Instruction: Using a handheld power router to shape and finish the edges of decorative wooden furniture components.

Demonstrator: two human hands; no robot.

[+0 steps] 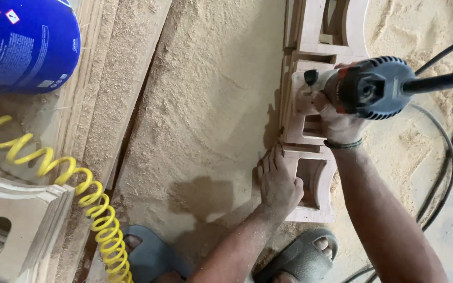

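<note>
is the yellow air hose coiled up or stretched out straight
Coiled. The yellow air hose runs in springy loops across the sawdust-covered wood, from the blue drum down to the bottom edge by the sandal.

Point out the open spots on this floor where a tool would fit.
One broad sawdust patch lies free between the long plank and the carved wooden piece. It is crowded at that piece, where the left hand presses and the right hand grips the router.
</note>
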